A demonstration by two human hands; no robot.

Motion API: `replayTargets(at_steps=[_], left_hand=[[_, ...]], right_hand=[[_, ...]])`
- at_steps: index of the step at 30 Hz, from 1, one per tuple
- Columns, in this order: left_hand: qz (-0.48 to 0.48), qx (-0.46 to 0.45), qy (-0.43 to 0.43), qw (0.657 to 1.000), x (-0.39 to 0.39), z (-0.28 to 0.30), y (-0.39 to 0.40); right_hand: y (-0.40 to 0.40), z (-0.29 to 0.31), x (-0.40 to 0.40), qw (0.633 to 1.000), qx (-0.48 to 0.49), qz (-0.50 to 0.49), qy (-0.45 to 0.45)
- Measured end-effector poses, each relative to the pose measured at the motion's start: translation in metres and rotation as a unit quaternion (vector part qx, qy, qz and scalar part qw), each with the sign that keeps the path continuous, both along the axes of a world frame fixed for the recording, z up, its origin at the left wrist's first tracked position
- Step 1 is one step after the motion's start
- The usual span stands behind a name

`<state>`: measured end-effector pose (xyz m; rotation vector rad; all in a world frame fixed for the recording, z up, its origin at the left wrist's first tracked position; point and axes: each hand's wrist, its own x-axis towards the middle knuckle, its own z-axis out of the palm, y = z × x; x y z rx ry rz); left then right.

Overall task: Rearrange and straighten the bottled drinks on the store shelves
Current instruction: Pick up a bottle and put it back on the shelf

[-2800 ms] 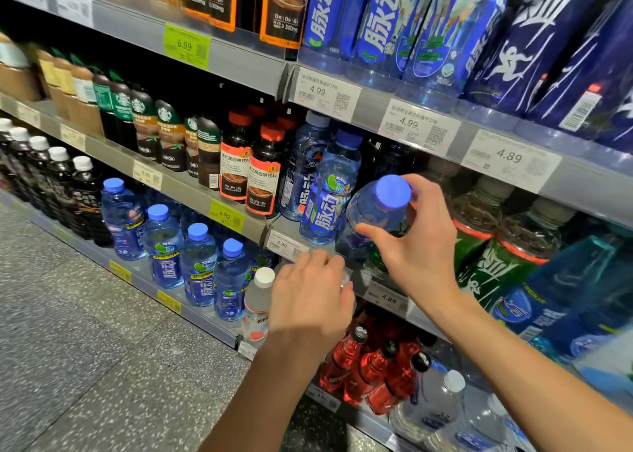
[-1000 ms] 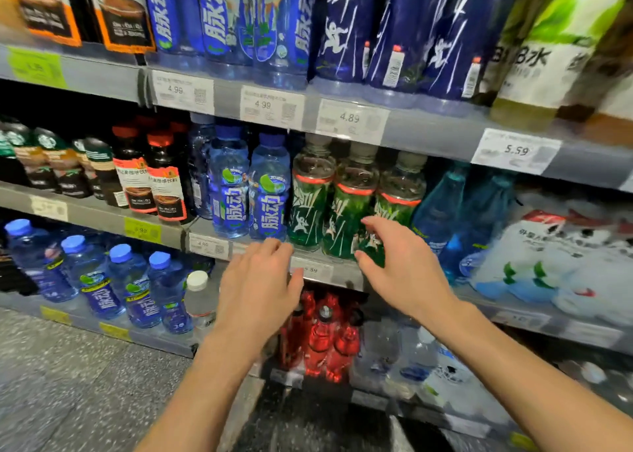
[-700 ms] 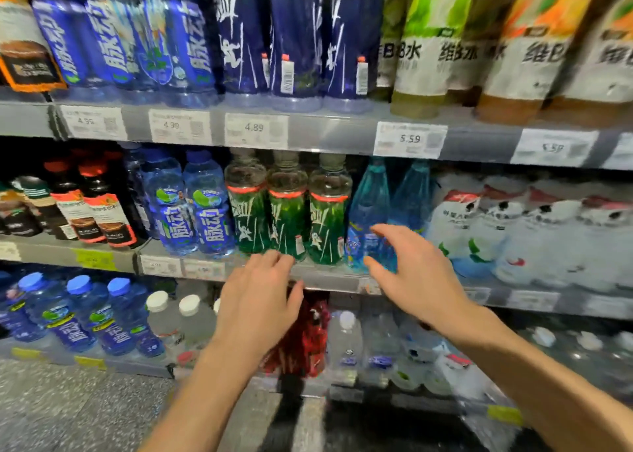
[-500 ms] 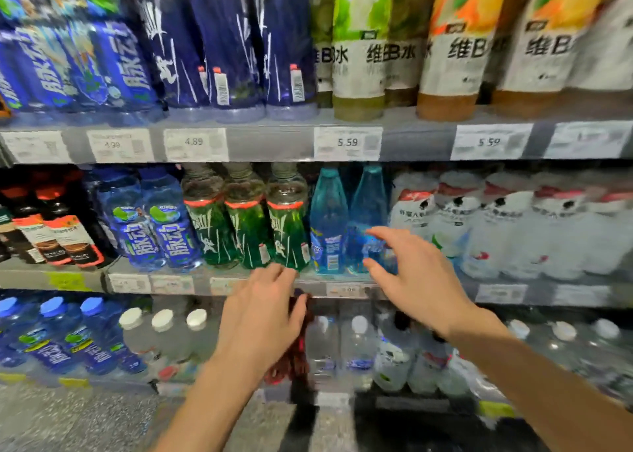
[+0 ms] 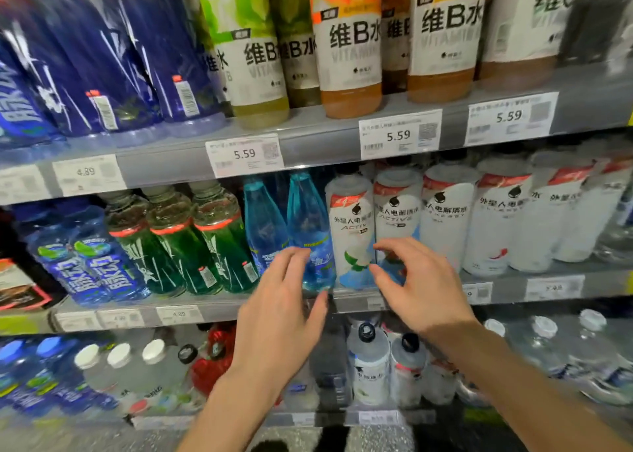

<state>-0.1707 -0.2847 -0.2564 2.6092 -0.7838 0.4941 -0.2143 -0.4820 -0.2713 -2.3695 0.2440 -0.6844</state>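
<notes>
Both hands hover open, gripping nothing: the left hand just before two slim turquoise plastic bottles on the middle shelf, the right hand before the white-labelled electrolyte bottles. The green bottles further left already look lined up; this section seems untouched.

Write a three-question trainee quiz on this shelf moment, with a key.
1. True or false: the left hand grips a bottle.
2. Which bottles stand just left of the white bottles: A) green, B) light blue, C) orange?
3. What price do the tags under the vitamin drinks show?

Key: 1. False, both hands are open, the right hand too. 2. B, the light blue bottles. 3. 5.59.
</notes>
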Motion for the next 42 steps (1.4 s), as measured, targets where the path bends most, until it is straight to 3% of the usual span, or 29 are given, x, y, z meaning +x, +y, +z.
replayTargets(at_steps=[5,15,23,32,42], left_hand=[[-0.029,-0.103,0.018,0.994,0.018,0.024,-0.04],[0.003,-0.142,0.062,0.988,0.058,0.039,-0.08],[0.014,-0.194,0.041,0.98,0.055,0.034,-0.082],[-0.045,-0.287,0.041,0.956,0.025,0.025,-0.067],[-0.138,-0.331,0.025,0.933,0.006,0.013,-0.056]], right_hand=[[-0.023,0.0,-0.003,0.999,0.035,-0.024,-0.019],[-0.04,0.003,-0.016,0.997,0.067,0.035,-0.023],[-0.043,0.002,-0.018,0.996,0.064,0.049,-0.034],[-0.042,0.001,-0.016,0.996,0.065,0.047,-0.036],[-0.037,-0.003,-0.015,0.995,0.072,0.06,-0.039]])
